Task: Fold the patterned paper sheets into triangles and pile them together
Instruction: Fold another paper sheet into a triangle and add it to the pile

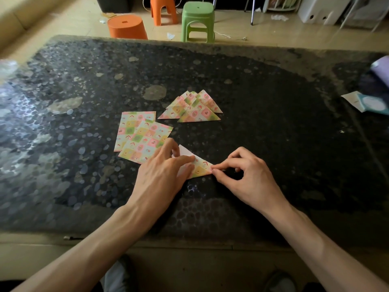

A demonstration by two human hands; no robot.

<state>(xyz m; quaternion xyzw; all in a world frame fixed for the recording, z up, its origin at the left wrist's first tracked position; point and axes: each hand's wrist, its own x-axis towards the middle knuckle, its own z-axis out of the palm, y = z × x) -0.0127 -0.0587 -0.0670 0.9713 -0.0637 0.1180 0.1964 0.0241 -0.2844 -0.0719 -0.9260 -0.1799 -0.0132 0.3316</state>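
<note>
**Desk:** What are you seeing on the head view?

**Operator:** I'm looking down at a dark speckled worktop. Both bare forearms are reaching in from the near edge. The left grip is lying over a half-folded sheet, with its fingers pressing the paper down onto the worktop. A white flap of the underside is showing just behind those fingers.

**Desk:** And the other side?

**Operator:** The right grip is pinching the sheet's pointed right corner between thumb and forefinger, and its other fingers are curling above the worktop.

**Desk:** Where is the rest of the paper sitting?

**Operator:** The flat patterned sheets are lying overlapped just left of the left grip, touching it at their near corner. The pile of folded triangles is resting farther back, near the middle of the worktop, apart from both hands.

**Desk:** Anything else in shot?

**Operator:** A lilac roll and a teal-and-white packet are sitting at the far right edge. On the floor beyond, I'm seeing a green stool, an upright orange stool and an orange tub-like stool.
</note>
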